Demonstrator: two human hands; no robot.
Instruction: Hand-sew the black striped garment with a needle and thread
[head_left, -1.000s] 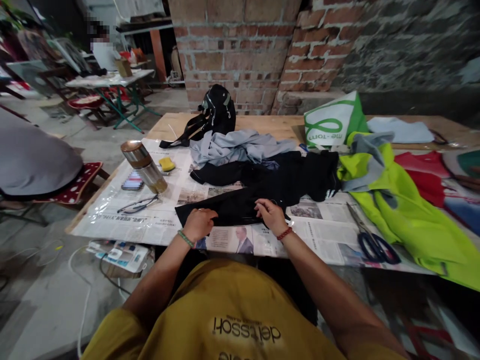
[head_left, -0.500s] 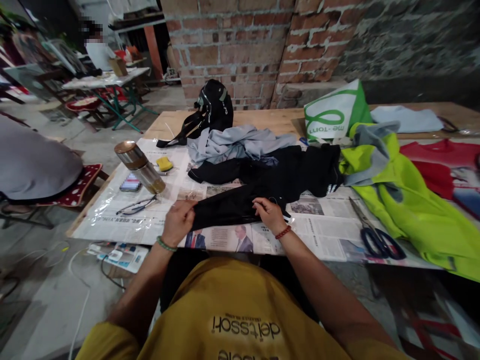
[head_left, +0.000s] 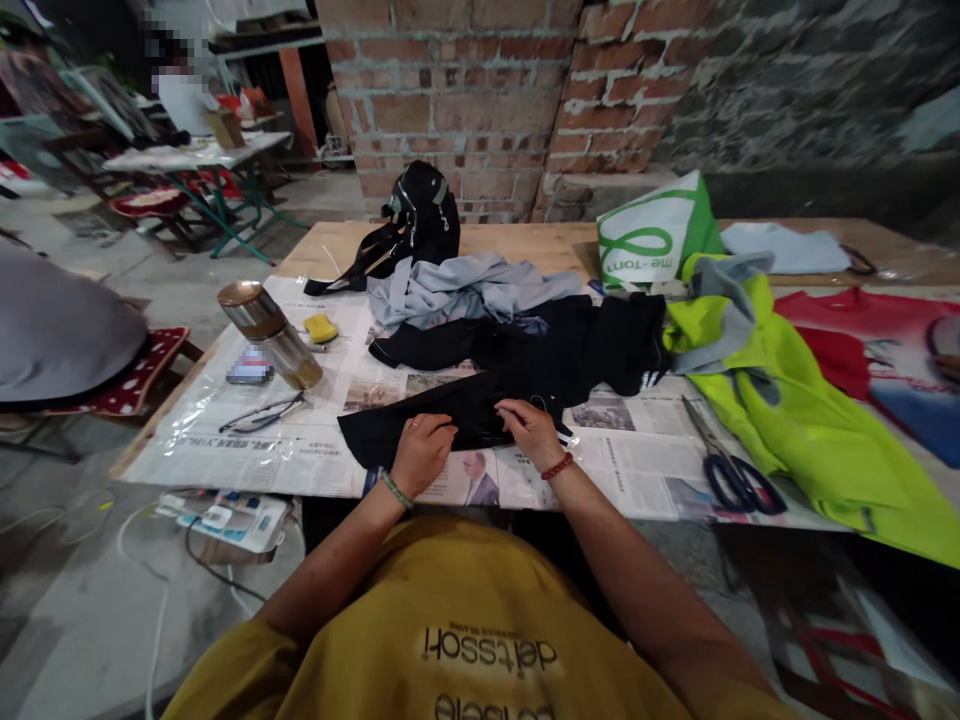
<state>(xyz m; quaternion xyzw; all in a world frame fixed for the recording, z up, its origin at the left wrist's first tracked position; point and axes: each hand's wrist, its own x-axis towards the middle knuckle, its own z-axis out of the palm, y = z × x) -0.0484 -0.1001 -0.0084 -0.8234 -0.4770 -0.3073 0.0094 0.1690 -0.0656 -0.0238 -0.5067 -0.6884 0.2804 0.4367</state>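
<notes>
since half a second ago, the left grip point(head_left: 422, 455) has slid inward from the tail of the black garment point(head_left: 559, 345), while the right grip point(head_left: 531, 430) stays about where it was. the left one's fingers bend over the near edge of the cloth; from where i sit, i cannot tell whether they press or pinch it. on the right, thumb and forefinger are drawn close together, but whether they nip fabric or something thin, i cannot make out. the two sit near each other, i think to keep the stretch between them taut. that narrow black length runs across the near side of the bench point(head_left: 529, 235), its end lying loose to the left, the bulk bunched behind the right grip. newspaper point(head_left: 622, 475) lies beneath, probably to guard the wood. scissors point(head_left: 739, 480) rest to the right, handles nearest the wearer, which i judge handy for that side. flask point(head_left: 270, 335) and glasses point(head_left: 262, 413) stand off left, out of the way, as does the grey cloth point(head_left: 480, 285) beyond the garment.
</notes>
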